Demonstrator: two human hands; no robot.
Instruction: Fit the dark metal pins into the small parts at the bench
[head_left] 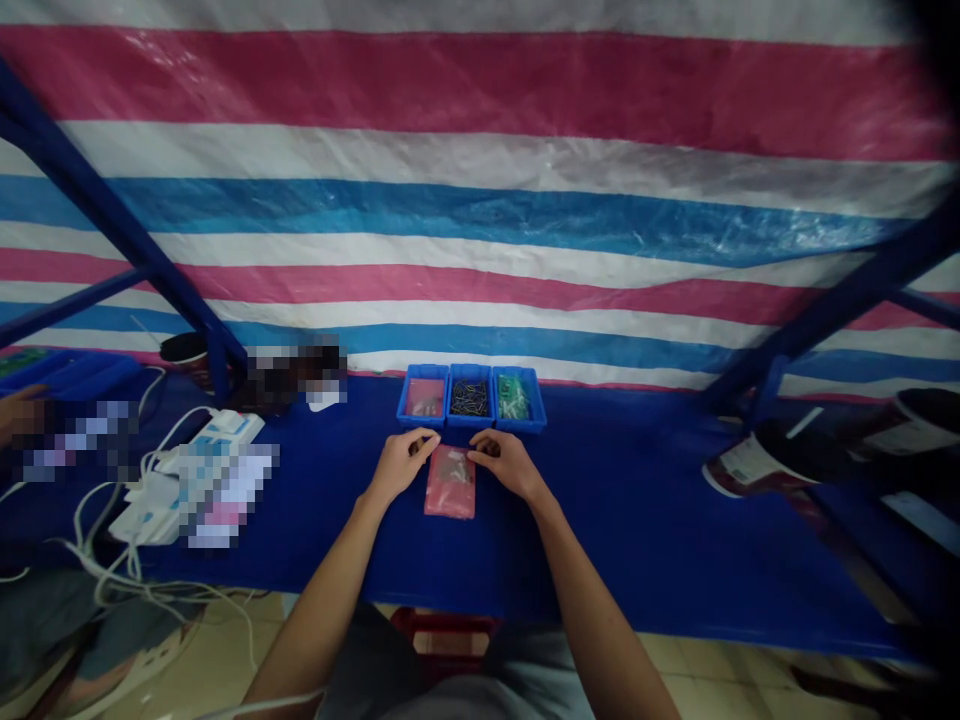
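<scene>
Blue desk (637, 530) is carrying a pink bag (450, 497); small pieces (454, 467) are showing inside, but whether it is sealed, I cannot tell. My left hand (397, 465) and right hand (511, 465) are pinching its far corners.

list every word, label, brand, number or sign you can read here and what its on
No text can be read in this view.
Nearer cup at right: markings on its side, too blurred to read.
Farther cup at right: markings, also too blurred.
Sheet beside the power strip: pixelated, unreadable.
Pink bag: no readable print.
</scene>
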